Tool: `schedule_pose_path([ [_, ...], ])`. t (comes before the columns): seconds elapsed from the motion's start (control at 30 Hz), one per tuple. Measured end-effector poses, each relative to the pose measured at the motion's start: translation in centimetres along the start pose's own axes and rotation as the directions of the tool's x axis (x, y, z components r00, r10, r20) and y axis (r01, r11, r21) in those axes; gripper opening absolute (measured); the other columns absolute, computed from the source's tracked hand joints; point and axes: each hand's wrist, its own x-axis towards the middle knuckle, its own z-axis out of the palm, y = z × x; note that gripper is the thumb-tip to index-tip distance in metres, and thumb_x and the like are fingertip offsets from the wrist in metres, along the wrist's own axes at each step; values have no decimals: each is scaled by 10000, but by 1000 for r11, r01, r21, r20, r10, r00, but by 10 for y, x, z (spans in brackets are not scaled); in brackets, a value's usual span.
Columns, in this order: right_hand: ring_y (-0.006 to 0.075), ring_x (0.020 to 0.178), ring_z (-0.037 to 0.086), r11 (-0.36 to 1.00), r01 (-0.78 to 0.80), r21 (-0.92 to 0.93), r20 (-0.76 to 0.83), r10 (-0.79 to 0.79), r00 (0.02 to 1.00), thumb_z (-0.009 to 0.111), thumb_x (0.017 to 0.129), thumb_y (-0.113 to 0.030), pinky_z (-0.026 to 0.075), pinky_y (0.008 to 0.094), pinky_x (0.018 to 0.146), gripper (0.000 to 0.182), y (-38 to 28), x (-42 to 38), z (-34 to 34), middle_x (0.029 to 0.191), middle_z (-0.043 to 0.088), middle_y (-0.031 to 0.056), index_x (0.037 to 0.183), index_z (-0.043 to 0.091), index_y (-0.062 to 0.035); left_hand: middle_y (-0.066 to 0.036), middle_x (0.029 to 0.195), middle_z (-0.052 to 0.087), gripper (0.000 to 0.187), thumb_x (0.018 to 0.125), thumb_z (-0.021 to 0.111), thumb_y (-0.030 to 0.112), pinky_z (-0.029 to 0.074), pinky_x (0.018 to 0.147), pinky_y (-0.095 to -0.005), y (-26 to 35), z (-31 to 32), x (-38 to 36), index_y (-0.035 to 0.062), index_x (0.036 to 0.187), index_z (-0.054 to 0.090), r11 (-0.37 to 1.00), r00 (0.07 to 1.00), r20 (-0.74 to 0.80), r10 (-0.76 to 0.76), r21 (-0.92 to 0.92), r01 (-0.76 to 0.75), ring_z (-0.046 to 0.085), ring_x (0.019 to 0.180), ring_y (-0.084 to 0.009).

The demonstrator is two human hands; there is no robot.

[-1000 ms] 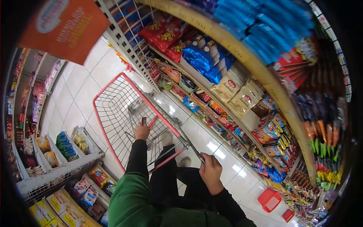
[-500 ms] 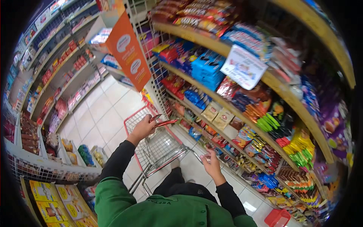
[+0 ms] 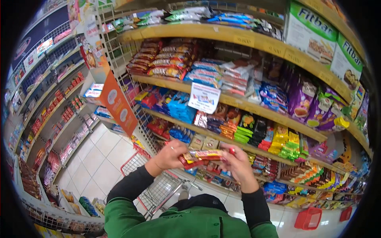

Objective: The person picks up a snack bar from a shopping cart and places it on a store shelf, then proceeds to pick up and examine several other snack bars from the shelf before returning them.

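Note:
A red and yellow wrapped chocolate bar lies level between my two hands, in front of the shelves. My left hand is closed around its left end, where more red wrapper shows beneath it. At the other end, my right hand grips the bar with thumb and fingers. The shopping cart, with a red rim and wire basket, stands below and to the left of my hands.
Stocked snack shelves curve across the front and right, with a white paper sign on one edge. An orange cardboard display stands at the left. Red baskets sit on the floor at lower right.
The view has turned toward the shelves. My left hand has brought the red wrapped bar from over the cart to the shelf front. My right hand has come up and closed on its right end.

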Motion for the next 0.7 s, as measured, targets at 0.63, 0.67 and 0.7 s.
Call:
schedule_pose_path([
  [0.63, 173, 658, 587, 920, 335, -205, 28, -337, 941, 484, 797, -47, 505, 261, 592, 204, -140, 122, 106, 822, 558, 134, 986, 433, 10, -128, 873, 485, 297, 635, 587, -9, 341, 785, -345, -95, -69, -20, 50, 918, 518, 854, 632, -667, -395, -13, 521, 462, 814, -241],
  [0.67, 173, 678, 586, 917, 323, -235, 22, -327, 945, 487, 796, -47, 504, 260, 586, 219, -142, 136, 116, 821, 558, 131, 1000, 429, 9, -129, 877, 482, 309, 647, 575, -2, 326, 807, -344, -99, -67, -21, 48, 944, 506, 819, 553, -672, -493, -144, 555, 456, 835, -253],
  [0.7, 172, 681, 584, 922, 300, -246, 13, -307, 952, 483, 797, -46, 502, 263, 584, 234, -144, 150, 123, 819, 558, 129, 1016, 421, 7, -137, 925, 456, 302, 673, 552, 19, 328, 808, -319, -106, -64, -29, 42, 968, 489, 790, 546, -632, -550, -180, 586, 432, 890, -261],
])
